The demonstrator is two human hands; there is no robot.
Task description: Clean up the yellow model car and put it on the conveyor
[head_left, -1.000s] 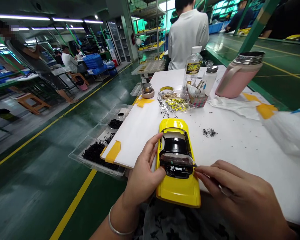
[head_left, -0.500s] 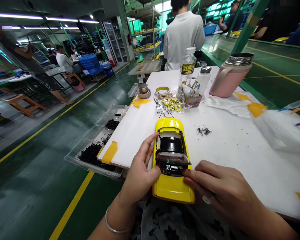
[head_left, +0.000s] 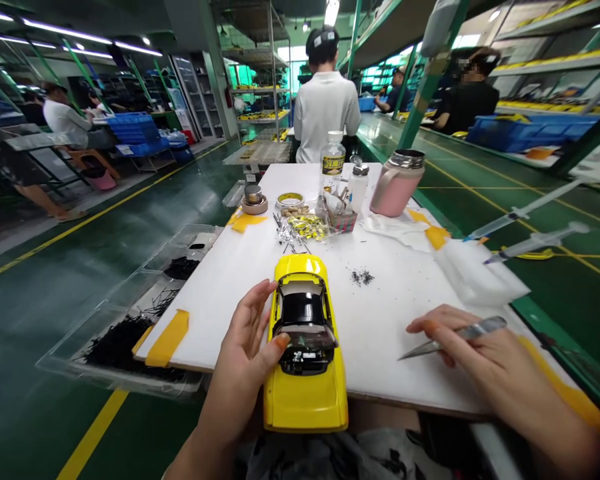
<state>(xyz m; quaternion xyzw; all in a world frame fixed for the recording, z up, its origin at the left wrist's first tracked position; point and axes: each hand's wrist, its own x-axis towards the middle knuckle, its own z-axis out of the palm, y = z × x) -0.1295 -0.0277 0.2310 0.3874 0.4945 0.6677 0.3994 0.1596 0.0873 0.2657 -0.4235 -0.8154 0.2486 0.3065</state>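
A yellow model car [head_left: 307, 400] with a black roof lies at the table's front edge, its rear glass piece sitting raised over the cabin opening. My left hand [head_left: 250, 340] grips the car along its left side, thumb over the rear window area. To the right, my right hand [head_left: 460, 340] holds metal tweezers [head_left: 423, 350], their pointed tips aimed left just above the white tabletop [head_left: 380, 313]. Small black bits [head_left: 363, 277] are scattered beyond the car.
A clear bag of yellow parts [head_left: 307, 227], a tape roll [head_left: 291, 199], a bottle [head_left: 333, 163] and a pink flask [head_left: 398, 183] stand at the back. Trays of black parts [head_left: 117, 343] lie left. Syringes [head_left: 540, 241] rest on white padding [head_left: 480, 273] at right. A co-worker [head_left: 325, 100] stands ahead.
My right hand has left the car, moved right, and now holds the tweezers. My left hand still holds the car. The view has turned to the right.
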